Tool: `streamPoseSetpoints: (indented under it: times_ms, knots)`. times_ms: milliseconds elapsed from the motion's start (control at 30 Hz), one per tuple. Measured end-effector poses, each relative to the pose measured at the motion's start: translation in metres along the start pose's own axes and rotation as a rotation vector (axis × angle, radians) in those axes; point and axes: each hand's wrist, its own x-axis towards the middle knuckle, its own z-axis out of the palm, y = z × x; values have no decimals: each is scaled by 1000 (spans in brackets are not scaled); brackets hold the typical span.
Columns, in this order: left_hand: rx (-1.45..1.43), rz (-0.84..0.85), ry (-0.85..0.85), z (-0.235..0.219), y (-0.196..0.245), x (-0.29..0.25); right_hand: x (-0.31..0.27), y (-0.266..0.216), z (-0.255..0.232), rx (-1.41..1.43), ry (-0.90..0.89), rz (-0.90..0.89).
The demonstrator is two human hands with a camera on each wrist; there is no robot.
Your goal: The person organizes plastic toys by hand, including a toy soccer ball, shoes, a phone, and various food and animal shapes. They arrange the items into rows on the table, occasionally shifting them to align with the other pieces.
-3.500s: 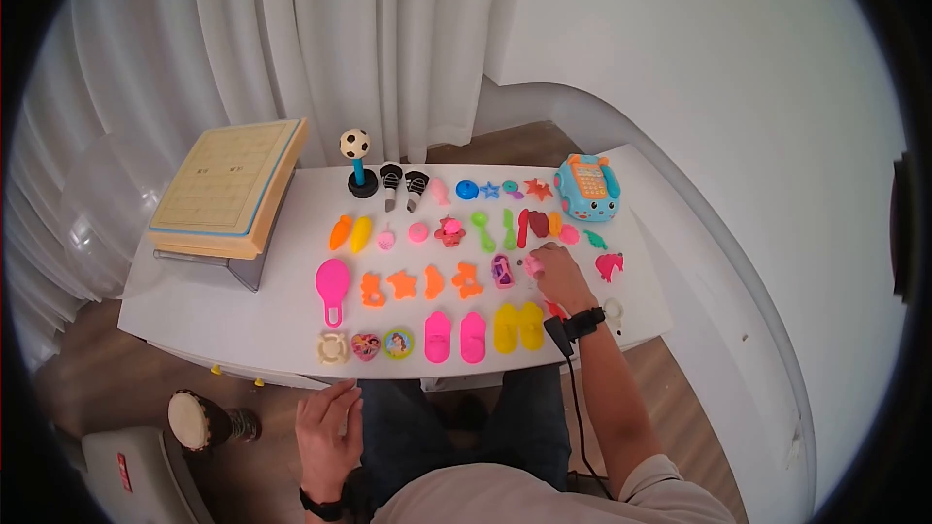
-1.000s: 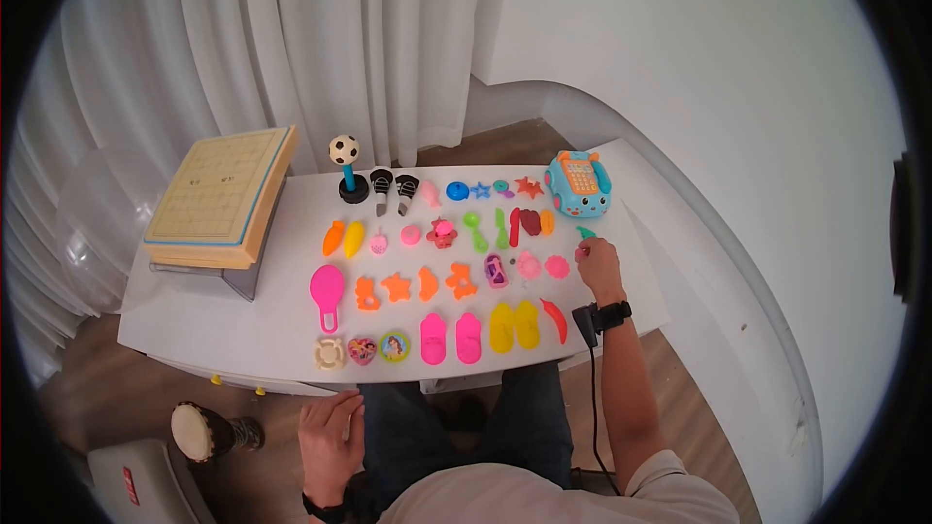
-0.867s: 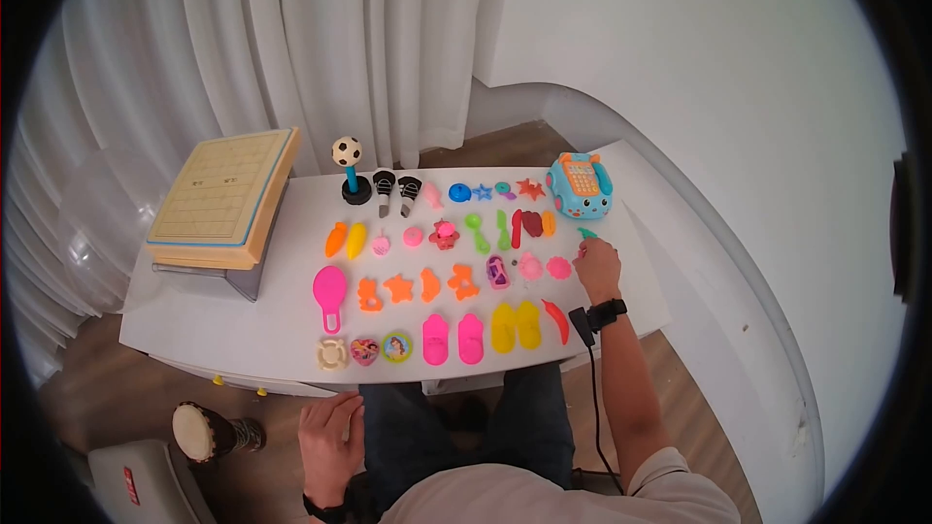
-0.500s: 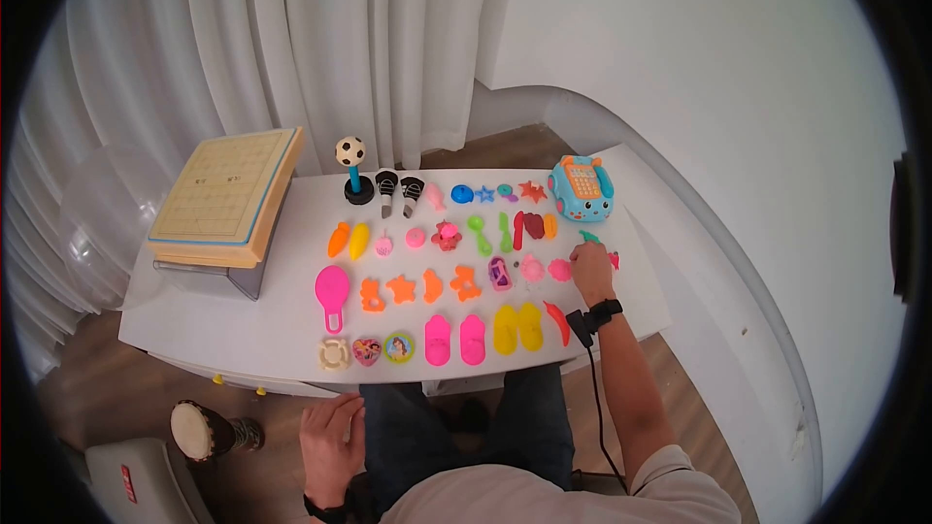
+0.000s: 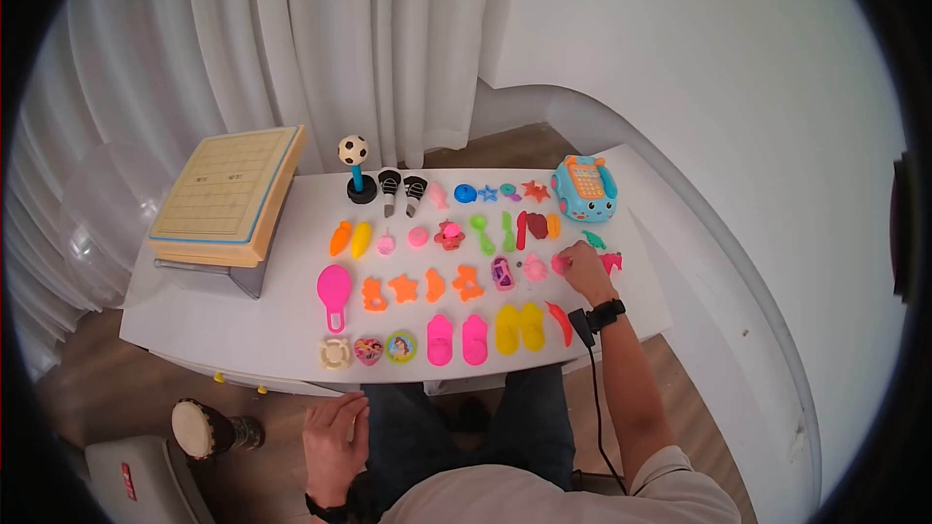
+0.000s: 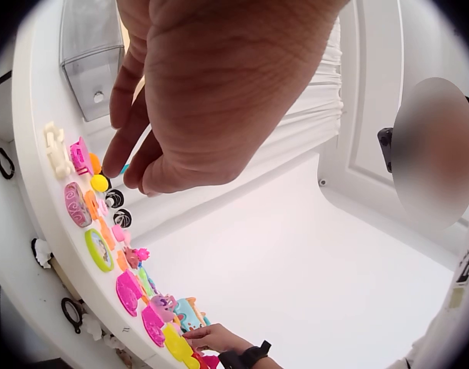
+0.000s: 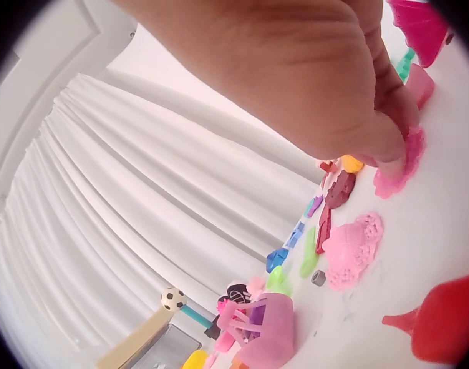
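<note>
In the head view my right hand (image 5: pixel 588 274) is over the right part of the white table, fingertips at a pink scalloped disc (image 5: pixel 558 264). The right wrist view shows the thumb and a finger of this hand (image 7: pixel 319 84) pinching the disc (image 7: pixel 401 171), which lies at the table surface. A pink frilly piece (image 5: pixel 534 268) lies left of it, a green piece (image 5: pixel 593 240) and a magenta piece (image 5: pixel 612 262) to its right. My left hand (image 5: pixel 335 439) hangs below the table's front edge, fingers loosely bent, holding nothing; its fingers are relaxed in the left wrist view too (image 6: pixel 219 92).
Rows of small toys cover the table (image 5: pixel 262 330). A toy phone (image 5: pixel 585 196) stands at the back right, a football on a stand (image 5: pixel 353 150) at the back. A board box (image 5: pixel 223 194) leans at the left. A red chili (image 5: pixel 559 323) lies near my right wrist; a cable hangs there.
My right hand has moved left from near the green piece to the pink disc, uncovering the magenta piece. Since the earliest frame, the disc has come nearer the front. My left hand has stayed low.
</note>
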Motion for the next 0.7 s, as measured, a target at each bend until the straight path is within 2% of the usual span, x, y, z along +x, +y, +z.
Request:
streamPoseSetpoints:
  times_ms: [133,200,233,300,333,400,433,533,567,667,700]
  knots:
    - [5,2,-5,0,-2,-2,6,1,4,-74,-12,-16]
    - [14,1,-7,0,-3,-2,2,-2,-3,-32,58,-12]
    - [17,-4,-7,-1,-3,-2,3,-1,-11,-29,55,-13]
    - [19,-12,-12,-2,-2,-3,8,0,-35,25,195,19]
    - [19,-6,-14,-2,-1,-3,8,-4,-48,24,194,23]
    - [13,8,-18,-1,-1,-1,4,-21,-82,121,126,280]
    - [16,9,-19,1,-1,-1,6,5,-75,-3,172,151]
    - [2,18,-23,6,-2,1,-1,5,-71,-104,89,143]
    - [-8,19,-27,7,-2,1,0,9,-62,-55,57,211]
    - [-16,34,-19,8,3,3,-2,14,-37,-209,36,177]
    - [-12,38,-20,6,4,4,-5,12,-31,-221,81,150]
